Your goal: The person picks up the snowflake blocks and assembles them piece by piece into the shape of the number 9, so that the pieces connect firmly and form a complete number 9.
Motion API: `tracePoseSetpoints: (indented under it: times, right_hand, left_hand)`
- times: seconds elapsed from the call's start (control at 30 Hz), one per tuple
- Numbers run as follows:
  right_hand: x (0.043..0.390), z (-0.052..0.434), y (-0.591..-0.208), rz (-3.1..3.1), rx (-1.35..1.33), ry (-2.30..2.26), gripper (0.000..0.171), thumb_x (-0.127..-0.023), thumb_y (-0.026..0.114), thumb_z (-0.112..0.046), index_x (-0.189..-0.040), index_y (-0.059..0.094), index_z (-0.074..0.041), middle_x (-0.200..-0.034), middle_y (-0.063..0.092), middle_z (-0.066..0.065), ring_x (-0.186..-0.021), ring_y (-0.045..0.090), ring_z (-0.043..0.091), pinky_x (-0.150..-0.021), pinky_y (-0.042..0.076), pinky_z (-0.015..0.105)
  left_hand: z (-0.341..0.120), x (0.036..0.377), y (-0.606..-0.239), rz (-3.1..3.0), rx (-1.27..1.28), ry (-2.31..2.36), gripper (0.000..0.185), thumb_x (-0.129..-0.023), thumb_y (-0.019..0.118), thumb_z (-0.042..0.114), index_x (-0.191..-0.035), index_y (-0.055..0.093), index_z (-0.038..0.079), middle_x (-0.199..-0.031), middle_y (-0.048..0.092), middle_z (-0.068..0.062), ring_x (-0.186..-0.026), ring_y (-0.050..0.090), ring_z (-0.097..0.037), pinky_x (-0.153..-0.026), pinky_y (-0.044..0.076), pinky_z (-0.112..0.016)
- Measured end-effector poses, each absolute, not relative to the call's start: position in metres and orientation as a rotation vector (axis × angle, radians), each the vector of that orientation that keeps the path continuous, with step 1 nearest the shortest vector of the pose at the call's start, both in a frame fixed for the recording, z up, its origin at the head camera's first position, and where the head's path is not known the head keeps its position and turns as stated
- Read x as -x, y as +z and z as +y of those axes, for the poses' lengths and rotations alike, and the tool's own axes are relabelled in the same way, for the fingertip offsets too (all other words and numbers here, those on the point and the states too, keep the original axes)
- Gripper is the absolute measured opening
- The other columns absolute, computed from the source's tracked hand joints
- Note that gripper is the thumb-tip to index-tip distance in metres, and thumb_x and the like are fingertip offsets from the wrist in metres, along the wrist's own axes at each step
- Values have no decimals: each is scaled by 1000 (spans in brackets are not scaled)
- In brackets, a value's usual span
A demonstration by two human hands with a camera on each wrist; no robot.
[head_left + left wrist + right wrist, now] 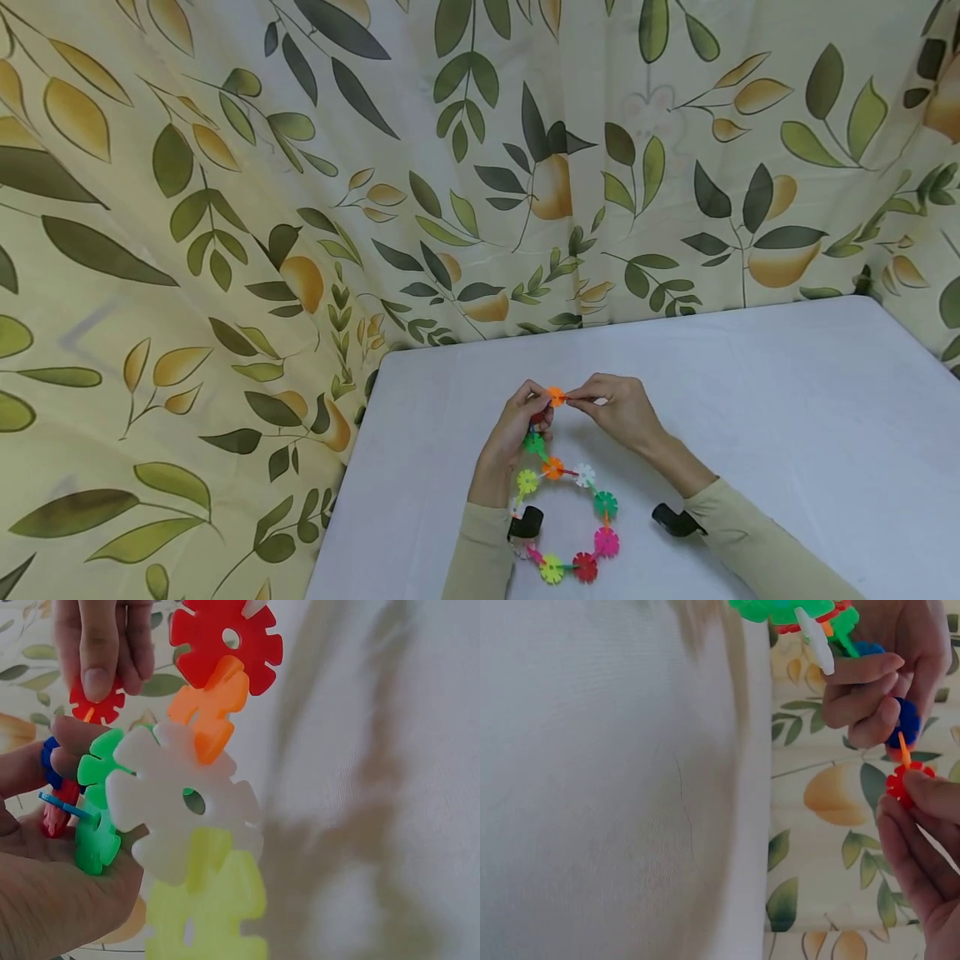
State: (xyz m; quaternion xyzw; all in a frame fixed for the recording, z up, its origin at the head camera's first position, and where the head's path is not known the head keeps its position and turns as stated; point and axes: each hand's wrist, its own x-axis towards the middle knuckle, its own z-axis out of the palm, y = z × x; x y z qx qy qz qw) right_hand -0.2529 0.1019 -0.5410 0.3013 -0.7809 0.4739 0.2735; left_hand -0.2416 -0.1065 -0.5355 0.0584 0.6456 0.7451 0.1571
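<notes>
Orange snowflake disc [555, 397] held above the white table [787, 417], at the far end of a ring of coloured discs [577, 517]; pinched from the disc's right side by the right hand [615, 408], fingertips closed on its edge; gripped on the disc's left side by the left hand [517, 421], fingers curled round the adjoining blue and green pieces; behind the table, a leaf-patterned curtain [225, 208].

bright, even, soft light; sharp head view, blurred close-up wrist views
</notes>
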Motion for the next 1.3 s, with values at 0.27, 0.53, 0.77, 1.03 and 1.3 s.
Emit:
tracePoseSetpoints:
  times: [0.27, 0.53, 0.77, 1.03, 1.3]
  right_hand:
    - [250, 101, -541, -2114, -800, 1266, 23, -71, 92, 6, -86, 84, -9, -76, 73, -9, -68, 69, 6, -63, 59, 23]
    - [248, 100, -541, -2183, -772, 1269, 17, -77, 88, 1, -85, 81, -13, -80, 73, -10, -70, 70, 5, -65, 61, 29]
    - [241, 106, -543, -2237, -753, 1321, 21, -78, 85, 4, -82, 74, -14, -89, 76, -4, -72, 71, 7, -66, 62, 30]
    - [235, 115, -548, -2271, -685, 1331, 27, -79, 81, 4, -75, 67, -19, -91, 79, -1, -72, 71, 7, -65, 62, 31]
    - [228, 127, -554, -2303, -671, 1287, 32, -78, 80, 4, -74, 59, -20, -91, 79, 1, -73, 71, 7, -64, 59, 25]
  left_hand:
    - [-106, 241, -536, 1900, -132, 2106, 15, -108, 56, 21, -105, 58, 7, -79, 57, -4, -62, 45, -13, -57, 48, -27]
    - [-117, 236, -526, 2007, -186, 1955, 30, -111, 52, 27, -123, 59, 0, -100, 74, -20, -90, 70, -40, -85, 58, -37]
    - [-133, 218, -526, 2174, -206, 1726, 47, -108, 58, 35, -138, 55, 0, -120, 71, -18, -108, 68, -35, -97, 55, -48]
    - [-159, 184, -534, 2313, -212, 1366, 54, -98, 74, 33, -139, 56, 3, -118, 66, -4, -95, 65, -17, -81, 57, -40]
    - [-160, 139, -533, 2471, -176, 1021, 48, -85, 88, 30, -115, 62, 3, -87, 62, 0, -68, 57, -15, -64, 48, -31]
